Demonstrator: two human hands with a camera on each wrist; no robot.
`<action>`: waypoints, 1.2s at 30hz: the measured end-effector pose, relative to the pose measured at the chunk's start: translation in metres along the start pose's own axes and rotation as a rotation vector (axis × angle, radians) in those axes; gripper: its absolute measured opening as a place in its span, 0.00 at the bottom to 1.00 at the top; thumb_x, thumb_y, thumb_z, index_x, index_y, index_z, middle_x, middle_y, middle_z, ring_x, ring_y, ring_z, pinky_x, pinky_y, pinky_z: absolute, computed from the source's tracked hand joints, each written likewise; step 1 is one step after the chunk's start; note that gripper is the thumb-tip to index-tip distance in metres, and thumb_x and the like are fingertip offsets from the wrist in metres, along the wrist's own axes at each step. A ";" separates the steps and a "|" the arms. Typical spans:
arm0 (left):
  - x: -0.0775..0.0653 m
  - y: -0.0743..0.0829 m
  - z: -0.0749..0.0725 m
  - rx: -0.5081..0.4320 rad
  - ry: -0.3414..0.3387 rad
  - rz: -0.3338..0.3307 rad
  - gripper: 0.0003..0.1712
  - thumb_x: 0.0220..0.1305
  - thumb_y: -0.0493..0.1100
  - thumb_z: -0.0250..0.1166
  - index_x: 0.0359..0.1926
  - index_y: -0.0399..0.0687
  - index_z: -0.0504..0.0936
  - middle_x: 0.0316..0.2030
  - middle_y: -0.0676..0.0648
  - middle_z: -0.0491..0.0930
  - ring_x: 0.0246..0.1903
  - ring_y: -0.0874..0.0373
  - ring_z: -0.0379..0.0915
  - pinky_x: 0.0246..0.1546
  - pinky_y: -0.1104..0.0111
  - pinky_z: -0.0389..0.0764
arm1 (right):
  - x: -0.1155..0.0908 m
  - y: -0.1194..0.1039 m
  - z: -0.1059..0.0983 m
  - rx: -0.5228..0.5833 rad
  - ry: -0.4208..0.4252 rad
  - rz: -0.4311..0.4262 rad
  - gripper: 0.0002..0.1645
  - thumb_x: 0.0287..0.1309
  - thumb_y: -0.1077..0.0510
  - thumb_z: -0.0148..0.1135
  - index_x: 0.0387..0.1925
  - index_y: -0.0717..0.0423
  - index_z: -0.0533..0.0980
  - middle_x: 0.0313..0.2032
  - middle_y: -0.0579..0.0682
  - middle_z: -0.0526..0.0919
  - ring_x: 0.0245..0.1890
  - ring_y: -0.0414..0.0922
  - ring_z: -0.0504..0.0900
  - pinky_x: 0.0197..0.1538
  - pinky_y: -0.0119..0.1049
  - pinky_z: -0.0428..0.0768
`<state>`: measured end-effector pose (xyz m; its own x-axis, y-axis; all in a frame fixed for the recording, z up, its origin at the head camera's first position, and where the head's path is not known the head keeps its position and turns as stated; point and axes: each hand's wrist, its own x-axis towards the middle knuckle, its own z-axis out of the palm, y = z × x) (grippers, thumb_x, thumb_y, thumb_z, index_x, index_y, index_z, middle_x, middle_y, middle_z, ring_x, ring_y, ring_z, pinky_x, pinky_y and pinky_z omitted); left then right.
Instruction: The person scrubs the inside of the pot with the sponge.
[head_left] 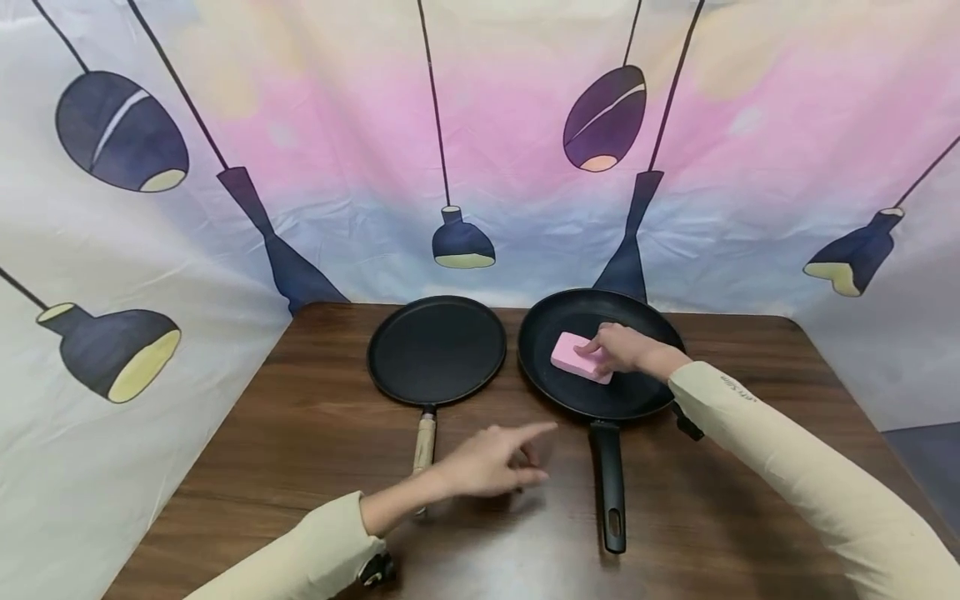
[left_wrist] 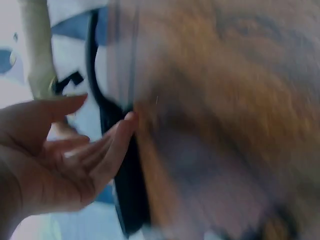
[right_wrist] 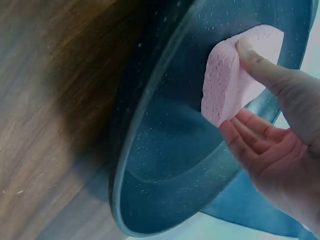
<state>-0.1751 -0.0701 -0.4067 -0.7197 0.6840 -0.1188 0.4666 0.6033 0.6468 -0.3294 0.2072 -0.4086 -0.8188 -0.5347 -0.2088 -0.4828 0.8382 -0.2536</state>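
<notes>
My right hand (head_left: 622,346) pinches a pink sponge (head_left: 572,357) between thumb and fingers, inside a deep black frying pan (head_left: 637,398) on the right. In the right wrist view the porous side of the sponge (right_wrist: 220,87) shows, with the thumb on one face and the fingers below. My left hand (head_left: 491,462) holds nothing, its index finger extended and the others loosely bent. It hovers over the table between the frying pan's black handle (head_left: 609,487) and the wooden handle (head_left: 424,440) of a flat black pan (head_left: 437,350), partly covering that wooden handle.
Both pans lie side by side towards the back of a brown wooden table (head_left: 300,417). A cloth backdrop (head_left: 360,125) printed with hanging lamps stands behind it. The frying pan's handle points towards the front edge.
</notes>
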 end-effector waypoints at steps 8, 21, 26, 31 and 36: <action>0.006 0.024 0.033 -0.472 -0.301 0.018 0.36 0.76 0.42 0.60 0.80 0.56 0.58 0.56 0.39 0.83 0.36 0.56 0.88 0.31 0.72 0.88 | 0.003 -0.015 0.002 -0.025 -0.040 0.054 0.30 0.61 0.58 0.73 0.64 0.54 0.78 0.48 0.62 0.78 0.41 0.50 0.77 0.49 0.44 0.80; 0.016 0.038 0.058 -0.828 -0.166 -0.111 0.35 0.69 0.30 0.65 0.72 0.50 0.64 0.38 0.49 0.81 0.37 0.42 0.85 0.32 0.60 0.91 | 0.002 -0.013 0.004 0.022 -0.012 -0.007 0.30 0.56 0.56 0.77 0.61 0.55 0.80 0.44 0.58 0.78 0.43 0.49 0.73 0.49 0.44 0.79; 0.016 0.042 0.067 -0.966 -0.155 -0.150 0.38 0.68 0.27 0.64 0.72 0.55 0.62 0.37 0.48 0.79 0.36 0.52 0.84 0.39 0.56 0.91 | 0.007 -0.015 0.005 0.011 0.005 -0.021 0.31 0.58 0.61 0.75 0.64 0.54 0.78 0.46 0.60 0.79 0.40 0.50 0.75 0.45 0.42 0.80; 0.017 0.045 0.075 -1.035 -0.142 -0.196 0.31 0.74 0.31 0.58 0.71 0.59 0.61 0.38 0.45 0.82 0.41 0.42 0.87 0.43 0.56 0.91 | 0.019 -0.016 0.006 -0.077 0.027 -0.071 0.36 0.63 0.70 0.65 0.71 0.50 0.71 0.54 0.65 0.81 0.47 0.55 0.82 0.54 0.49 0.85; 0.018 0.049 0.078 -1.046 -0.151 -0.234 0.36 0.71 0.29 0.62 0.69 0.64 0.60 0.40 0.44 0.84 0.40 0.48 0.87 0.40 0.59 0.91 | 0.031 -0.013 0.004 -0.233 0.121 -0.042 0.37 0.64 0.67 0.66 0.72 0.45 0.70 0.51 0.65 0.78 0.46 0.57 0.78 0.53 0.53 0.83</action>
<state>-0.1252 0.0032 -0.4357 -0.6294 0.6841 -0.3685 -0.3961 0.1256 0.9096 -0.3478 0.1793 -0.4154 -0.8212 -0.5643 -0.0851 -0.5638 0.8253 -0.0323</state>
